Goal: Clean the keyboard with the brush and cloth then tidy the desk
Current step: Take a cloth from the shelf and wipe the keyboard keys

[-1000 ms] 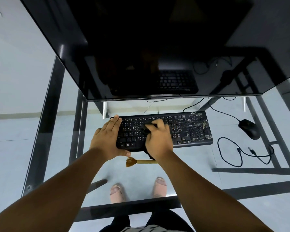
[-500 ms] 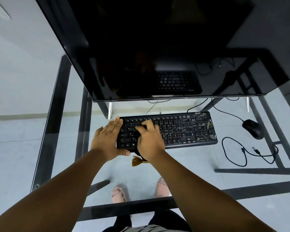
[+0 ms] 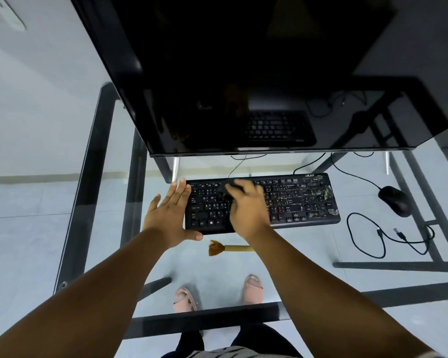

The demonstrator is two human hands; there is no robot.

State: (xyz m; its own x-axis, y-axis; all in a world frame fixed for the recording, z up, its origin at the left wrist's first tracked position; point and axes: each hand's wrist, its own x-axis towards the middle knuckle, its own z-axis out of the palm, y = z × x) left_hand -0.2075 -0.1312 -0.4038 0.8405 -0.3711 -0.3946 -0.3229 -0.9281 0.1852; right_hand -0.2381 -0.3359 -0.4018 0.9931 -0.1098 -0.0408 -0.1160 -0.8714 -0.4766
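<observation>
A black keyboard (image 3: 300,200) lies on the glass desk (image 3: 62,197) below the monitor, with pale smudges at its right end. My left hand (image 3: 170,213) rests flat against the keyboard's left edge, fingers straight. My right hand (image 3: 246,208) presses a dark cloth (image 3: 226,193) onto the keys left of the middle; most of the cloth is hidden under the hand. A small brush (image 3: 226,248) with brown bristles and a wooden handle lies on the glass just in front of the keyboard, its handle end hidden by my right wrist.
A large dark monitor (image 3: 243,73) stands behind the keyboard. A black mouse (image 3: 395,200) sits to the right, and a loose black cable (image 3: 380,236) coils near it. My feet show through the glass.
My right hand with the cloth has slid across the keys, first to the left and then back up toward the top rows. My left hand stays at the keyboard's left edge.
</observation>
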